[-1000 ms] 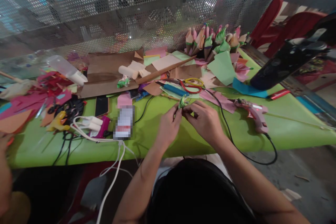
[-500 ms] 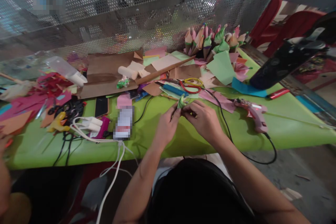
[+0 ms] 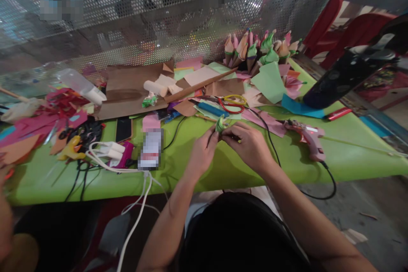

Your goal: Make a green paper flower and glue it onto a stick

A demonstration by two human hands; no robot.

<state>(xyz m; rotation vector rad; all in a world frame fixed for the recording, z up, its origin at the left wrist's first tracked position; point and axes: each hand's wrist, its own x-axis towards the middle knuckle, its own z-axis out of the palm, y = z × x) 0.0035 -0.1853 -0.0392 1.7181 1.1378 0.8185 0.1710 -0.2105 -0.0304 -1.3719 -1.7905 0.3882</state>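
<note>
A small green-and-cream paper ice cream cone (image 3: 219, 125) stands swirl-up between my hands, over the near part of the table. My left hand (image 3: 205, 148) is closed around its lower part, which the fingers hide. From the other side my right hand (image 3: 244, 140) pinches at the same piece with thumb and forefinger. Just beyond my fingertips lie a blue-handled cutter (image 3: 213, 109) and red-and-yellow-handled scissors (image 3: 232, 103). A pink glue gun (image 3: 310, 138) rests to the right of my right hand, its black cord trailing off the table edge.
Finished paper cones (image 3: 251, 53) cluster at the back right beside a dark tumbler (image 3: 342, 78). Brown card (image 3: 127, 87) and coloured scraps cover the back. A phone (image 3: 150, 148), a magenta power block (image 3: 123, 156) and a yellow glue gun (image 3: 72, 148) lie left. Another person's arm (image 3: 4, 212) shows far left.
Both hands stay in nearly the same place. The cone's swirl has turned slightly and my right fingers have shifted a little against it.
</note>
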